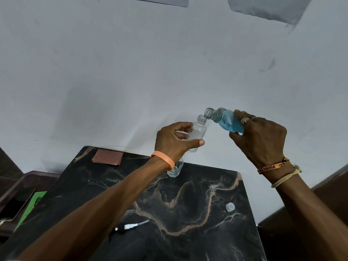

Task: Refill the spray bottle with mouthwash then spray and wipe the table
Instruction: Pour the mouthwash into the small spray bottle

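Observation:
My left hand point(174, 141) grips a small clear spray bottle point(198, 131), uncapped and held upright above the table's far edge. My right hand point(261, 140) holds the mouthwash bottle point(225, 120), half full of blue liquid and tilted left, its open mouth touching the spray bottle's neck. No liquid shows inside the spray bottle. The spray head point(125, 227) with its dip tube lies on the black marble table point(188, 204) near the front. A clear cap point(230, 206) lies on the table at the right.
A folded brown cloth point(108, 157) lies at the table's far left corner. A small empty glass point(176, 169) stands on the table under my left wrist. A dark tray with a green item point(28, 206) sits to the left. A pale wall rises behind.

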### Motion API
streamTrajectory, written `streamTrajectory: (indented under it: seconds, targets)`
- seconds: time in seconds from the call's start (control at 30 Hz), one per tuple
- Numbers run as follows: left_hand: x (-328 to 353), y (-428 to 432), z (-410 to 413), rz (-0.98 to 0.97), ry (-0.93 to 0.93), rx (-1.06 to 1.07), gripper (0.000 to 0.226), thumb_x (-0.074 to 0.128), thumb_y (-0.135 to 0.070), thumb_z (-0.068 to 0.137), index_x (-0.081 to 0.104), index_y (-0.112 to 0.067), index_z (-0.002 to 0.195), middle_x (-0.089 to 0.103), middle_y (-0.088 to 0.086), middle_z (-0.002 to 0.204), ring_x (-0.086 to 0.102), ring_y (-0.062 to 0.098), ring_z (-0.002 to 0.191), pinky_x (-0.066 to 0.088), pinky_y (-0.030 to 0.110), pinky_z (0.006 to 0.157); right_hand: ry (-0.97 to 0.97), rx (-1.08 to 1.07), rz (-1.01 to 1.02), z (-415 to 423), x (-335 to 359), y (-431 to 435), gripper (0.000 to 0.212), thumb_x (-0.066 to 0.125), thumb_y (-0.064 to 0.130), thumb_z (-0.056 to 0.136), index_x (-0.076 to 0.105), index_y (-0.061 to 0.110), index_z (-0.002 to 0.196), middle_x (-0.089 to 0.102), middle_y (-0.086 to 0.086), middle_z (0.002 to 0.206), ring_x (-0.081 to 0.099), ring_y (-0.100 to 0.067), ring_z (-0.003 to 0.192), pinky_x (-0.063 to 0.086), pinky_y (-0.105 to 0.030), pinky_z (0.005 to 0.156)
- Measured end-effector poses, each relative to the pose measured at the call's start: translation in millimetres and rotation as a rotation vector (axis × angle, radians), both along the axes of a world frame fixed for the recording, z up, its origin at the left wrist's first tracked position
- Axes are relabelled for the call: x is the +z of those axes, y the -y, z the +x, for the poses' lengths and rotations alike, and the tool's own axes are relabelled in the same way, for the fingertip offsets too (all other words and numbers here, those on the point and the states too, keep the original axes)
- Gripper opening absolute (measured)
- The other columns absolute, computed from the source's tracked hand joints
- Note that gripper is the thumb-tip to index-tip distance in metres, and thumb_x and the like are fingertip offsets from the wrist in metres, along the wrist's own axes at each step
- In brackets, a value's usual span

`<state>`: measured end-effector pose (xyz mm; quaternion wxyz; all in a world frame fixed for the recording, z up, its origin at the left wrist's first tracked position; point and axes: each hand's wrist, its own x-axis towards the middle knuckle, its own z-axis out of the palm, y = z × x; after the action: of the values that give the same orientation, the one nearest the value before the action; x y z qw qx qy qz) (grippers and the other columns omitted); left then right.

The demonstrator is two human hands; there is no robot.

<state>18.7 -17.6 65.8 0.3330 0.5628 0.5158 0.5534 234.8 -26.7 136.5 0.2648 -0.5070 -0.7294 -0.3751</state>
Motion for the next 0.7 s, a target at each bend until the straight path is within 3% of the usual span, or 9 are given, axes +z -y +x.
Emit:
streamTrajectory:
  seconds: [0.17, 0.4, 0.7]
  targets:
    - [-0.5, 1.6, 0.0, 0.000, 0.007, 0.000, 0.058, 0.092, -0.042, 0.057, 0.071, -0.028, 0.110, 0.072, -0.014, 0.097, 0.069, 0.001, 0.081, 0.058, 0.017, 0.070, 0.008, -0.008, -0.004, -0.2, 0.9, 1.1, 0.057, 0.091, 0.028, 0.062, 0.073, 0.003, 0.111, 0.074, -0.018, 0.095, 0.071, -0.038, 0.072, 0.055, -0.036, 0.060]
    - [0.1, 4.6, 0.5, -0.007, 0.028, -0.001, 0.057, 0.093, -0.040, 0.056, 0.072, -0.030, 0.108, 0.072, -0.016, 0.094, 0.068, -0.003, 0.079, 0.057, 0.015, 0.069, 0.011, -0.007, -0.004, -0.2, 1.7, 2.2, 0.057, 0.091, 0.028, 0.062, 0.073, 0.004, 0.110, 0.075, -0.017, 0.095, 0.071, -0.037, 0.071, 0.054, -0.034, 0.059]
    - [-0.5, 7.3, 0.8, -0.017, 0.032, 0.008, 0.059, 0.093, -0.039, 0.056, 0.072, -0.026, 0.110, 0.073, -0.010, 0.098, 0.070, 0.003, 0.081, 0.060, 0.023, 0.073, 0.020, -0.017, -0.009, -0.4, 0.4, 3.0, 0.057, 0.090, 0.027, 0.061, 0.073, 0.004, 0.110, 0.075, -0.017, 0.095, 0.071, -0.037, 0.070, 0.054, -0.034, 0.059]
